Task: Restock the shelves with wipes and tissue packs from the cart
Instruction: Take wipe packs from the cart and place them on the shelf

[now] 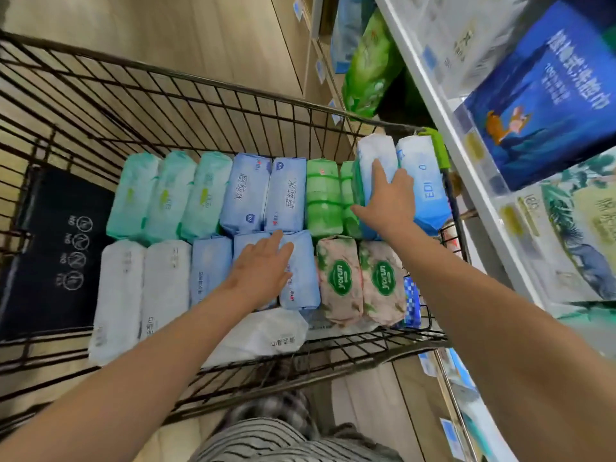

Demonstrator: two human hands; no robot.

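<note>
In the black wire cart [200,79], beside the white shelf [433,105], the right hand [388,198] grips a white-and-blue plastic wipes pack [376,151], long axis pointing away; the left hand [263,265] rests flat on a pale blue plastic pack [301,285].

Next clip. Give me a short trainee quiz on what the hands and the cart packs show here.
1. True or false: the left hand lies flat on a blue pack in the near row of the cart.
2. Where is the pale pack that the right hand grips? A far row, right side. B near row, left side. C far row, left side.
3. Fill in: ___ yorun packs stand side by side.
Key: 1 true; 2 A; 3 two.
</note>
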